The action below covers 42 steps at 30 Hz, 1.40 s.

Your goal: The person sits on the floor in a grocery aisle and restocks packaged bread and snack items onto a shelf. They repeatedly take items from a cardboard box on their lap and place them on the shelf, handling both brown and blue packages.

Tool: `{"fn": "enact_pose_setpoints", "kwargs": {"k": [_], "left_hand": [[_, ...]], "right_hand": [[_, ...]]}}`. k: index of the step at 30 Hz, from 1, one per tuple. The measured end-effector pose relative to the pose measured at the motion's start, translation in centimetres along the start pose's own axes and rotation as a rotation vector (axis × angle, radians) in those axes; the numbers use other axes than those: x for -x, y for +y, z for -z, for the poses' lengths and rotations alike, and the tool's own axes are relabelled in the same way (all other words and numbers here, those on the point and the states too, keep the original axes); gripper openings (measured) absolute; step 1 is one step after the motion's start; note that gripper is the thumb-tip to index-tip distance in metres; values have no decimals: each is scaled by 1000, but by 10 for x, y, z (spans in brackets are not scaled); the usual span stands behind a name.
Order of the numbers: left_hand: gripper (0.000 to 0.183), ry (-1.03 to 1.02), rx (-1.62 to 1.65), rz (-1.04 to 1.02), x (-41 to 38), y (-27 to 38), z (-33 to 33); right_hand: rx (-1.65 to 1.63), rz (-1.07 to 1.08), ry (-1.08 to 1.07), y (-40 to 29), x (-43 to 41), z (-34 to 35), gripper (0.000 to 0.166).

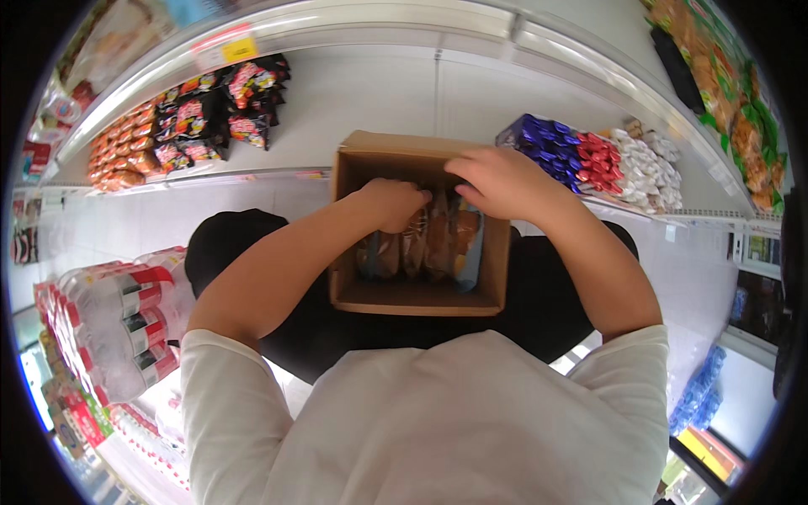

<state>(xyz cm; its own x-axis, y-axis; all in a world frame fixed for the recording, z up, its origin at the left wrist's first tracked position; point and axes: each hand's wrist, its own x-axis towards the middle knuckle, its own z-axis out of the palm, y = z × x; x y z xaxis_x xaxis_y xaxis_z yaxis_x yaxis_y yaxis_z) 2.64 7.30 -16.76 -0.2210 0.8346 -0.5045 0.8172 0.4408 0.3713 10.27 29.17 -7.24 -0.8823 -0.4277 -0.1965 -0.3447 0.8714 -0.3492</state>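
Observation:
A cardboard box with its top uncovered sits before me, between my bent legs. Inside stands a row of several clear-wrapped packets, which look like brown bread or pastries. The rightmost packet has a light-blue part on its wrapper. My left hand reaches into the box above the packets, fingers curled near their top edges; whether it pinches a wrapper is hidden. Over the far right rim of the box hangs my right hand, thumb and fingers apart, with nothing seen between them.
Beyond the box runs a white store shelf. It carries black snack bags and orange packets at left, and blue, red and white wrapped packets at right. Shrink-wrapped bottles stand at my left.

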Motion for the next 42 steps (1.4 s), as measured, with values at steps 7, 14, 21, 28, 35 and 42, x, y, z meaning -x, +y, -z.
{"fn": "enact_pose_setpoints", "kwargs": {"k": [7,14,21,28,35,42], "left_hand": [[44,18,129,-36,-47,42,-10],[27,269,373,-18,-103,28,-30],[19,471,324,-118,-77,42,-12],[11,556,-152,-573,5,36,54],[12,901,-69,-520,58,36,100],[7,1255,41,-214,93,19,117]], "right_hand": [[-62,-52,-99,12,3,3,22],[-64,-53,-141,17,-1,-1,22],[-62,-55,-94,16,2,4,23],[-435,20,32,13,5,19,27],[-962,26,22,11,2,17,47],[-815,43,332,-25,2,4,90]]}}
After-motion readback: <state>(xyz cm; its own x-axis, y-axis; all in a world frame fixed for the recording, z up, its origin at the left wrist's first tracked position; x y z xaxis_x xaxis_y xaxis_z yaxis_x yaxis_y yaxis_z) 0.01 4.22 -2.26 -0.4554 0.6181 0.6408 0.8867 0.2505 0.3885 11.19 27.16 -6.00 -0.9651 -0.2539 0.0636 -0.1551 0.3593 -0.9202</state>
